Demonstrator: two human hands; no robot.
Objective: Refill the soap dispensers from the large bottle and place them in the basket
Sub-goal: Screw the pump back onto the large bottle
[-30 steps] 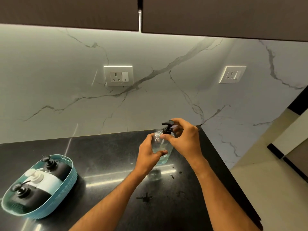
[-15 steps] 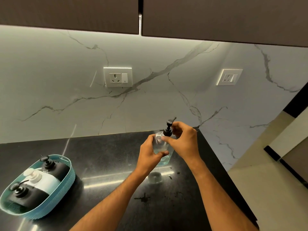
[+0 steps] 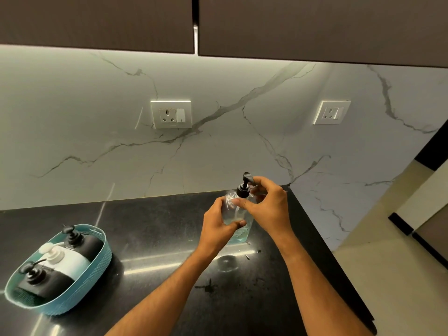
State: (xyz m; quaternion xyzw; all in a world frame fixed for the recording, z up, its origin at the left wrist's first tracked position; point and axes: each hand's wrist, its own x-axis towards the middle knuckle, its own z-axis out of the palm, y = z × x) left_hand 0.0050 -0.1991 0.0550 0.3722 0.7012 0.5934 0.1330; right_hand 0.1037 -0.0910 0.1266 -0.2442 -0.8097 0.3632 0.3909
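While it was held just above the black countertop (image 3: 155,229) near the counter's far right corner, the clear soap dispenser (image 3: 238,218) stood roughly upright, with a little pale liquid showing near its base. Its black pump (image 3: 244,186) sat at the neck, the nozzle raised above the collar. The left hand (image 3: 219,227) gripped the clear body from the left side, its thumb curled across the front of the glass. The right hand (image 3: 268,207) came in from the right and above, its thumb and fingers pinching around the pump collar; the fingers behind the pump were partly hidden. A faint ring-shaped reflection lay on the counter below the dispenser, and a few dark smears marked the surface closer to the person.

Well apart, at the counter's left end, a teal basket (image 3: 80,289) held three dispensers lying side by side: a black one (image 3: 86,246) at the far end, a white one (image 3: 69,261) in the middle, and another black one (image 3: 40,284) nearest. Behind the counter rose a white marble backsplash (image 3: 242,146) bearing two wall sockets (image 3: 171,114), beneath dark upper cabinets (image 3: 97,20).
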